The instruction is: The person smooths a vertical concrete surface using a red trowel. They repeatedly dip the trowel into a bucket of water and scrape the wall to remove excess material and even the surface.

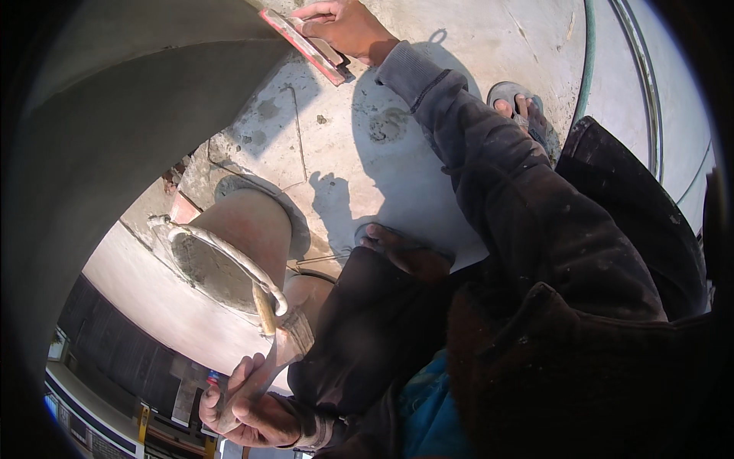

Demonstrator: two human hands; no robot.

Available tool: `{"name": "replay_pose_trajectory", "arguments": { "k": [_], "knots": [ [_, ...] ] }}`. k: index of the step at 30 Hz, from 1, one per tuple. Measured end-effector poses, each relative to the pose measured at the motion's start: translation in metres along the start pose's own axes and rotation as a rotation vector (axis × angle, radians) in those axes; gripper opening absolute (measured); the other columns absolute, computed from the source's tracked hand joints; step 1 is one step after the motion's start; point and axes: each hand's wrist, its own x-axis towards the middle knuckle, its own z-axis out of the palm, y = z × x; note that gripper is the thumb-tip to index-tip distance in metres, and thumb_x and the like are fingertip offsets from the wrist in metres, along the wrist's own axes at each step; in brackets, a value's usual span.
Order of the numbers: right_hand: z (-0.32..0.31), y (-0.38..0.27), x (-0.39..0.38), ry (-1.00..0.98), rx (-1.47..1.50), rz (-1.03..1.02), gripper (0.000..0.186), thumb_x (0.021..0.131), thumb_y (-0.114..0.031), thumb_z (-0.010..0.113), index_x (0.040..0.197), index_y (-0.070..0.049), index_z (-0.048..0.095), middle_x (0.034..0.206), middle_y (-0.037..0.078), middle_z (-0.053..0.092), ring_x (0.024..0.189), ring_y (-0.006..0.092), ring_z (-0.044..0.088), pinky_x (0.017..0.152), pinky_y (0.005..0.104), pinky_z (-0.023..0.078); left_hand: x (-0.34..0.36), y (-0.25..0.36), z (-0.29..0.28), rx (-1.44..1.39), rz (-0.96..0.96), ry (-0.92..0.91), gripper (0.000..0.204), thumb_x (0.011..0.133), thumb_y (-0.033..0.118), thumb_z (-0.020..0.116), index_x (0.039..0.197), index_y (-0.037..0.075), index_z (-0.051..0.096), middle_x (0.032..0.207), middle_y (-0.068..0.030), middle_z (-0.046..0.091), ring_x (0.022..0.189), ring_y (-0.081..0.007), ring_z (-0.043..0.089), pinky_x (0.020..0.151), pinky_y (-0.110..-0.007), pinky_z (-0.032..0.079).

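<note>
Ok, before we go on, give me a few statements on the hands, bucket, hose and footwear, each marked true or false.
1. The right hand holds a red-edged float. True.
2. The left hand is empty. False: it holds a flat brush.
3. In the picture, the bucket lies between the left hand and the float. True.
4. A green hose runs to the right of the right hand. True.
5. The person wears closed boots. False: toes show in an open grey sandal.
</note>
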Motion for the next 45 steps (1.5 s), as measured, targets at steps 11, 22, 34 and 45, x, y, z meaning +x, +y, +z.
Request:
{"name": "replay_pose_trajectory", "arguments": {
  "k": [11, 22, 34, 45],
  "knots": [
    [0.04, -0.018, 0.086, 0.07, -0.355, -0.095, 0.039, 0.091, -0.035, 0.066, 0.091, 0.003, 0.071, 0.087, 0.024, 0.072, 0.082, 0.0285, 0.073, 0.067, 0.0379, 0.053, 0.009, 0.017, 0.009, 0.15, -0.074, 0.085, 0.034, 0.109, 0.026, 0.04, 0.103, -0.006, 0.052, 0.088, -0.0148, 0.068, 0.091, -0.0211, 0.072, 0.091, -0.036, 0.056],
    [-0.03, 0.012, 0.104, 0.001, 0.103, -0.228, 0.025, 0.096, -0.023, 0.056, 0.1, -0.002, 0.069, 0.095, 0.021, 0.069, 0.088, 0.0305, 0.067, 0.074, 0.0392, 0.051, -0.006, 0.033, 0.019, 0.132, -0.266, 0.228, 0.038, 0.109, 0.028, 0.045, 0.121, -0.008, 0.044, 0.079, -0.0182, 0.071, 0.09, -0.0211, 0.072, 0.085, -0.035, 0.059],
    [-0.103, 0.017, 0.089, -0.037, -0.467, -0.298, 0.02, 0.089, -0.01, 0.053, 0.101, -0.008, 0.069, 0.089, 0.021, 0.066, 0.084, 0.0368, 0.065, 0.071, 0.0413, 0.051, -0.01, 0.061, 0.019, 0.067, -0.079, 0.073, 0.044, 0.105, 0.035, 0.048, 0.129, -0.002, 0.044, 0.091, -0.022, 0.072, 0.086, -0.0287, 0.074, 0.087, -0.035, 0.058],
    [-0.048, -0.074, 0.17, -0.364, -1.203, -0.872, 0.039, 0.085, -0.028, 0.064, 0.118, -0.008, 0.07, 0.113, 0.02, 0.069, 0.103, 0.0383, 0.066, 0.086, 0.0469, 0.053, -0.024, 0.049, 0.003, -0.009, -0.033, 0.075, 0.037, 0.108, 0.029, 0.04, 0.112, -0.006, 0.054, 0.106, -0.0155, 0.067, 0.091, -0.0246, 0.073, 0.089, -0.037, 0.055]
  ]
}}
